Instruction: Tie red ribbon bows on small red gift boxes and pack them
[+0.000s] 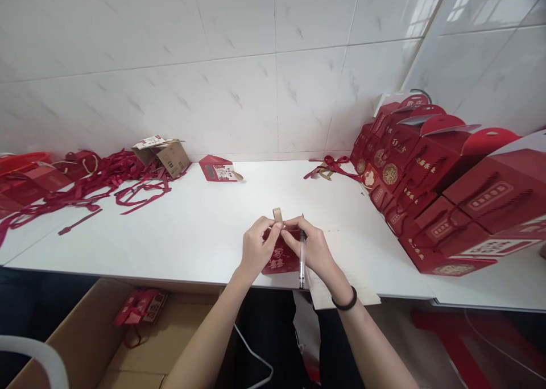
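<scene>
At the table's front edge, my left hand (259,242) pinches a gold ribbon (277,214), which stands up in a small loop. Thumb and fingers of my right hand (314,245) meet it there, closed at the base of the loop. A clear pen with a dark tip (302,258) rests upright along my right hand, seemingly tucked between the fingers. Beneath both hands sits a small red box (277,259) with pale printed characters, its top hidden by the fingers. A sheet of paper (341,275) lies under my right wrist and overhangs the edge.
Stacked red gift boxes (435,173) fill the right side. Toward the wall lie a red bow (330,164) and a red house-shaped box (216,169). Dark red ribbons (106,176) heap at left beside a small brown carton (170,157). Below stands an open cardboard box (85,332).
</scene>
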`<state>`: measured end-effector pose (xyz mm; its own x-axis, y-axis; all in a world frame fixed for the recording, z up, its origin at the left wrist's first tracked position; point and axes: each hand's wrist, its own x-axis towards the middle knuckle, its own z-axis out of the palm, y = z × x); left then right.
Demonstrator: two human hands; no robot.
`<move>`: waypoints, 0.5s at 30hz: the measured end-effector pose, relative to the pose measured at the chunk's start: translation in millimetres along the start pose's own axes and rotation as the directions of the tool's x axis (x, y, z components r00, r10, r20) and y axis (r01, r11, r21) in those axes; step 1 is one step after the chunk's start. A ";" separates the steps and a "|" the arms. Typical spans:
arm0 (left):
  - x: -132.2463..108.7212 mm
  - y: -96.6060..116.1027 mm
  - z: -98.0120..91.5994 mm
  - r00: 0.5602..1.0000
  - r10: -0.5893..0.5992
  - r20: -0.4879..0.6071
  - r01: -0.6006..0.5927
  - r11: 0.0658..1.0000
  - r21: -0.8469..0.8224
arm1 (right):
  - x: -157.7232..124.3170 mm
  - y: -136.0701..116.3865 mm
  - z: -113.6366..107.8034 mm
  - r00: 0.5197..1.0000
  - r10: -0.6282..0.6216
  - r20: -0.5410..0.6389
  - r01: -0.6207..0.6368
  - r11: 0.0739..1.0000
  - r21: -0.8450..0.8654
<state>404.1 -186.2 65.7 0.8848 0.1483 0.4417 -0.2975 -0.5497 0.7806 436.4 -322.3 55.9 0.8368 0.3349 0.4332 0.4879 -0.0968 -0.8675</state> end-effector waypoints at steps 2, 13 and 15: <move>0.6 -1.2 0.8 1.000 0.021 -0.007 -0.021 1.000 0.011 | 1.0 1.8 -0.1 1.000 0.008 0.007 -0.008 1.000 0.008; 2.6 -2.6 0.3 1.000 0.019 0.008 -0.019 1.000 -0.014 | 3.3 2.3 -6.9 0.996 0.006 0.087 -0.012 0.998 0.059; 3.8 -3.4 -0.5 1.000 0.010 0.013 -0.009 1.000 -0.026 | 3.3 3.1 -6.4 0.997 0.004 0.075 -0.008 0.998 0.066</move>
<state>408.3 -183.3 65.0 0.8867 0.1320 0.4431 -0.3148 -0.5297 0.7876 442.3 -327.5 56.2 0.8176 0.4035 0.4107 0.4631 -0.0372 -0.8855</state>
